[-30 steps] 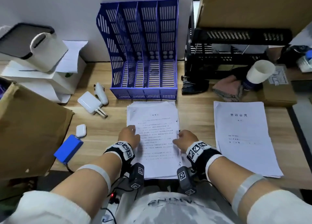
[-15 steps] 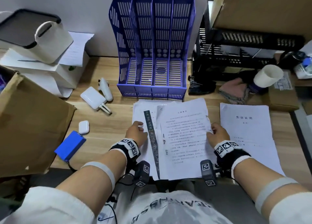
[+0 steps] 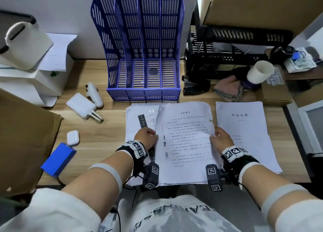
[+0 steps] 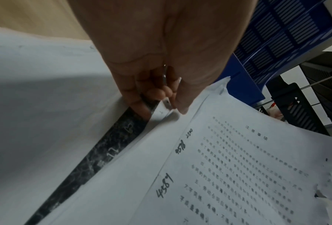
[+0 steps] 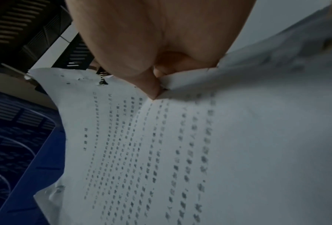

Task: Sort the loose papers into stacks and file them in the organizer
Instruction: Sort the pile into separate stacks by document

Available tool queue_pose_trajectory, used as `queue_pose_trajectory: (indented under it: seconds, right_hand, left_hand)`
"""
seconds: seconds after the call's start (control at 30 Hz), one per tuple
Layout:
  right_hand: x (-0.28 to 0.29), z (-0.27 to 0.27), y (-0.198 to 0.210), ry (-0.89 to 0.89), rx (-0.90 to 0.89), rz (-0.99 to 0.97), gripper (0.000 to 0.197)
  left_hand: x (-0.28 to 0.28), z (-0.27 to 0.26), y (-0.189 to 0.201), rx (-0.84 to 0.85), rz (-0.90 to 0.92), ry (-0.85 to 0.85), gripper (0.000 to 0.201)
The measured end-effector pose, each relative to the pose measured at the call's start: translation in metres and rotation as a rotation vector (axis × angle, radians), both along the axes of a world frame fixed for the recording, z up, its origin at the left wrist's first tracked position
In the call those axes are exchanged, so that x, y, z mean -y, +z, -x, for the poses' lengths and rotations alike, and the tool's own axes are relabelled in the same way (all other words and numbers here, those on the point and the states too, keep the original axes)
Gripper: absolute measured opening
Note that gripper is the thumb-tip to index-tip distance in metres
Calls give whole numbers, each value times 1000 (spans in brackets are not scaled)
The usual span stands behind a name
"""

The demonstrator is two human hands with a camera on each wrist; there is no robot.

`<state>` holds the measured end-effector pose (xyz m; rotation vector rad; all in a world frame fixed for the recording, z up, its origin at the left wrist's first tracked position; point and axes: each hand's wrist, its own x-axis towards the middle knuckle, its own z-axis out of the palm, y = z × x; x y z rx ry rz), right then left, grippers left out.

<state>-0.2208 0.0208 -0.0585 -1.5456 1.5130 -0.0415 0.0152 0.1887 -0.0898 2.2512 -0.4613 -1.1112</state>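
White sheet [image 3: 185,140] held up w/ both hands, over the pile [image 3: 134,119].
I see my left hand [image 3: 146,138] pinch its left edge & my right hand [image 3: 221,138] pinch its right edge. Blue organizer [image 3: 139,44] stands just behind, slots bare. 2nd stack [image 3: 244,132] lies on the desk [image 3: 104,126], right side.

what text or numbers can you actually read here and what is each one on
"注意事项": heading of the held sheet.
"4587", "9578"(?), "2500": handwritten down its left margin, second one uncertain.
"劳动合同": title of the right paper stack.
"11": dark strip on the sheet underneath.
Body print on every sheet: too blurred.
Shirt lettering: upside down, unreadable.
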Motion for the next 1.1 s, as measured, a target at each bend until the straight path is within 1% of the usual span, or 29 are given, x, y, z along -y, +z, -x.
queue_pose_trajectory:
  seconds: [0.07, 0.1, 0.17, 0.23, 0.3, 0.37, 0.43, 0.5, 0.6, 0.63, 0.7, 0.77, 0.8, 0.93, 1.03, 1.1]
  right_hand:
    - [-2, 2, 5, -43, 60, -81, 16]
    - [-4, 3, 7, -53, 88, -129, 19]
    - [-7, 6, 7, -16, 96, -172, 26]
    - [-7, 8, 3, 17, 48, -109, 29]
    - [-4, 11, 1, 20, 6, -45, 24]
    - [-1, 13, 3, 9, 8, -26, 20]
    - [1, 15, 6, -5, 30, -5, 20]
    - [3, 20, 9, -25, 43, 16, 21]
    - [6, 26, 9, -53, 39, 46, 14]
    - [7, 28, 9, -53, 35, 58, 15]
    - [8, 33, 6, -77, 35, 68, 20]
    - [9, 35, 5, -101, 48, 64, 21]
    - [10, 36, 5, -102, 57, 64, 21]
    - [7, 39, 7, -90, 49, 67, 23]
    - [7, 44, 6, -82, 42, 77, 26]
    - [7, 47, 7, -69, 46, 76, 27]
  left_hand:
    - [1, 3, 2, 21, 44, -7, 10]
    - [2, 5, 4, 11, 80, -12, 9]
    - [4, 11, 9, -67, 181, -1, 9]
    - [6, 17, 15, -117, 246, 2, 7]
    - [10, 23, 19, -168, 267, 4, 5]
    - [14, 26, 20, -230, 277, 29, 6]
    - [18, 26, 20, -219, 260, 64, 4]
    - [19, 24, 18, -190, 229, 86, 14]
    - [19, 23, 22, -147, 205, 91, 27]
    - [18, 23, 21, -146, 194, 102, 29]
    - [19, 23, 21, -145, 164, 96, 27]
    - [20, 24, 21, -153, 161, 67, 18]
    - [20, 26, 22, -170, 160, 62, 17]
    - [26, 32, 26, -239, 152, 96, 18]
    - [31, 33, 27, -209, 146, 105, 23]
    - [33, 34, 27, -181, 141, 66, 22]
